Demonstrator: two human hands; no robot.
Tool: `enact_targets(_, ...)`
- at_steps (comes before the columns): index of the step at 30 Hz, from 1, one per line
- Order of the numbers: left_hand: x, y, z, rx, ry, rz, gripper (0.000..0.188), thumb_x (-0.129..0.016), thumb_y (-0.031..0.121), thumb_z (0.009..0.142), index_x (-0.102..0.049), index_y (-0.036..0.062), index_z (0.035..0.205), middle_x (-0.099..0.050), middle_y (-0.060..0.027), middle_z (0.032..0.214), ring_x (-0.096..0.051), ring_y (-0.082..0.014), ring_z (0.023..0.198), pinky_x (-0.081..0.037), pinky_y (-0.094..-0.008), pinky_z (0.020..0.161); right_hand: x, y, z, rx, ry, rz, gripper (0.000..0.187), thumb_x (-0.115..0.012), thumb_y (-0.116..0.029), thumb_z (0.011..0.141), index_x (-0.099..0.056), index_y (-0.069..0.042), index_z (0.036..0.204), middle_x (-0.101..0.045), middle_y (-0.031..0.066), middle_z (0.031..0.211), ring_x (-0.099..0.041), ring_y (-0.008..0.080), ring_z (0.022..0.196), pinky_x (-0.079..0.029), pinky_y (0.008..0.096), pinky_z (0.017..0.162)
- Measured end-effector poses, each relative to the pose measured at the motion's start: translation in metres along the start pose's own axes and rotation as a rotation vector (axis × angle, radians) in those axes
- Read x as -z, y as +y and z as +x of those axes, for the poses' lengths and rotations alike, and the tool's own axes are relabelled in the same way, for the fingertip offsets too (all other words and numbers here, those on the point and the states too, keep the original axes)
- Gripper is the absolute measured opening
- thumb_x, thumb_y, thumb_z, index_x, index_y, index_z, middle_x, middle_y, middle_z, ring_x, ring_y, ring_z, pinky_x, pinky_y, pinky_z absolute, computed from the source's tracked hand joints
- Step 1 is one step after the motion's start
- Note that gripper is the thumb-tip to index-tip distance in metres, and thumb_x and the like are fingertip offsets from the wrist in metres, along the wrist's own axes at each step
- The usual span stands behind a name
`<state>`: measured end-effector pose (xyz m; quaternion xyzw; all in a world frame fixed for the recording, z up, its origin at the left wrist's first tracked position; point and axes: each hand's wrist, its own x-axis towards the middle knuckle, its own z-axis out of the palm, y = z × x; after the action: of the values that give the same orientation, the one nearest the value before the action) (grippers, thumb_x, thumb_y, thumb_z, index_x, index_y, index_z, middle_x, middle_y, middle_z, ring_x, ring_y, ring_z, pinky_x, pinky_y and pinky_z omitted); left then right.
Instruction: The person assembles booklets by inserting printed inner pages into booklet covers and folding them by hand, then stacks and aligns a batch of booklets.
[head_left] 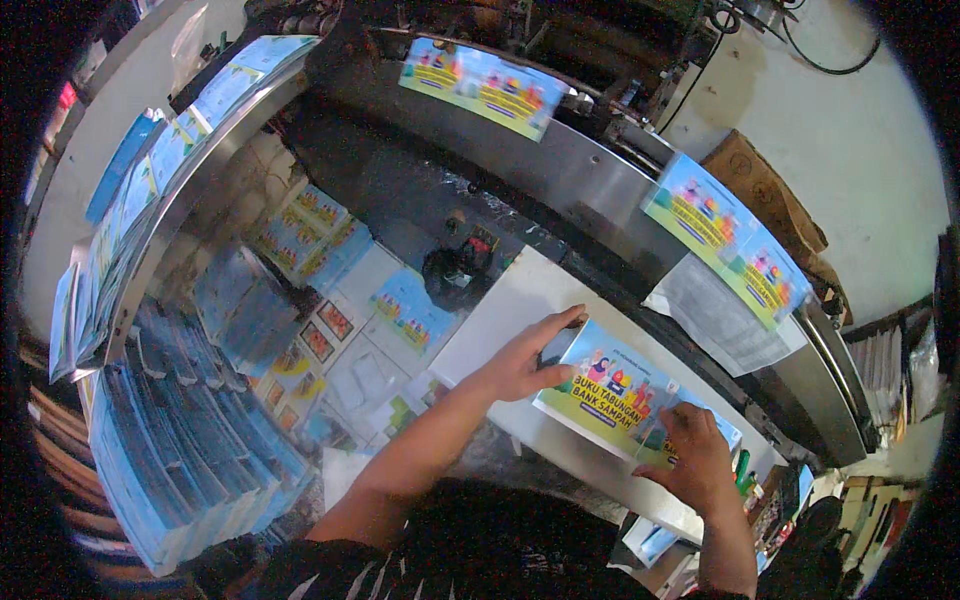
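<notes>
A stack of printed booklet covers point(610, 400), blue and green with cartoon figures, lies on a white work board in front of me. At its left end is my left hand point(520, 365), thumb at the near side and fingers reaching around the far corner. My right hand point(695, 460) spans the right part of the stack, fingertips on top and thumb at the near edge. Both hands hold the stack between them. The palms hide some of its ends, and the underside cannot be seen.
The white board point(530, 285) sits beside a curved metal rail point(600, 165). Matching printed sheets point(725, 240) rest on that rail, with more sheets point(490, 85) farther left. Tall blue booklet stacks point(190, 450) stand at the left. Brown cardboard point(765, 185) leans behind the rail.
</notes>
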<state>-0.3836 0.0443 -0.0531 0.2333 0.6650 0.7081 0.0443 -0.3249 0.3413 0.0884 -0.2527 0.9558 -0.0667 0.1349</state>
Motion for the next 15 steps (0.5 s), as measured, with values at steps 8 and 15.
enact_targets(8,0.004,-0.006,0.000,-0.023,-0.005,0.049,0.111,-0.060,0.075,0.078,-0.025,0.0016,0.153,-0.038,-0.0194,0.152,-0.034,-0.0328,0.142,-0.021,-0.0417,0.117,0.027,0.008,-0.001,-0.033,-0.013,0.215,0.062,-0.085,-0.016,0.062,-0.064,-0.004,0.120,-0.062,0.0184,0.112,-0.062,0.0361,0.105,-0.051,0.0417,0.093)
enact_targets(15,0.004,-0.006,-0.002,-0.047,0.003,0.147,0.114,-0.072,0.066,0.074,-0.022,0.0006,0.154,-0.031,-0.0216,0.155,-0.030,-0.0351,0.143,-0.022,-0.0431,0.117,0.108,0.074,0.036,-0.088,0.348,-0.089,0.023,-0.062,-0.008,0.088,-0.065,0.003,0.108,-0.066,0.0224,0.103,-0.066,0.0374,0.094,-0.051,0.0423,0.083)
